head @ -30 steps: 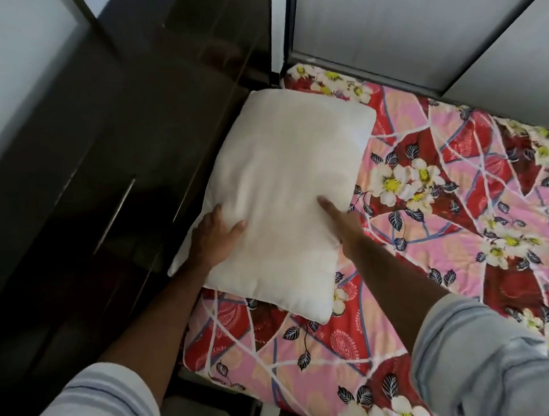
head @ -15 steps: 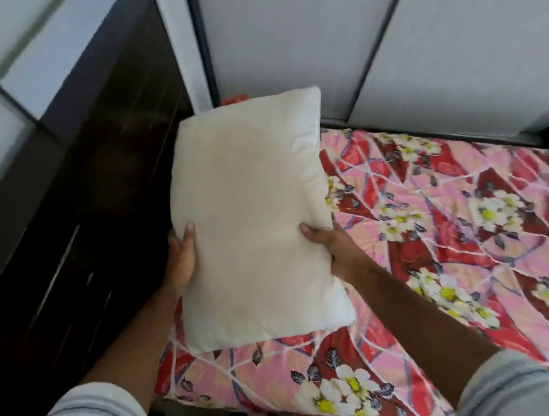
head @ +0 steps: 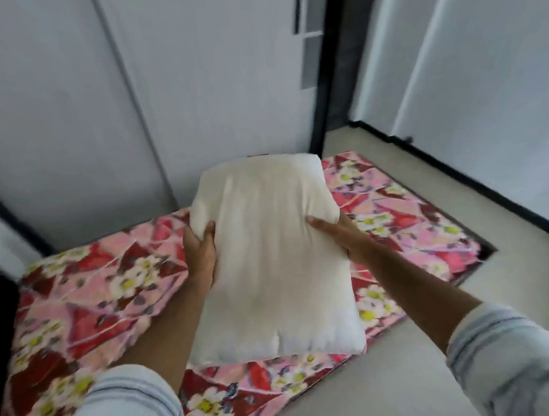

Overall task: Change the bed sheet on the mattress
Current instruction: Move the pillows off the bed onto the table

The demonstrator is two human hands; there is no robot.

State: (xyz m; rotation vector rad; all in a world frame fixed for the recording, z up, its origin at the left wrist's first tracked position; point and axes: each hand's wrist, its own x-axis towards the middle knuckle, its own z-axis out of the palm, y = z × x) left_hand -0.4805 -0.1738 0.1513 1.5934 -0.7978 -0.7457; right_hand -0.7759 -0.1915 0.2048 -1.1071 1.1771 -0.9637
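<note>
A bare cream pillow (head: 270, 257) hangs in the air over the mattress, held lengthwise between both hands. My left hand (head: 201, 255) grips its left edge, thumb on top and fingers tucked beneath. My right hand (head: 336, 232) grips the right edge the same way. Below lies the mattress covered by a pink and red floral sheet (head: 87, 292), which runs from the lower left to the far right corner. The pillow hides the middle of the sheet.
White wardrobe doors (head: 65, 108) stand right behind the mattress. A dark door frame (head: 328, 74) rises at the back right. Pale floor (head: 429, 216) lies to the right of the mattress, bounded by a white wall with a black skirting.
The pillow has left the sheet's head end and now hangs in both hands. My view has swung right, away from the dark headboard toward the foot of the mattress.
</note>
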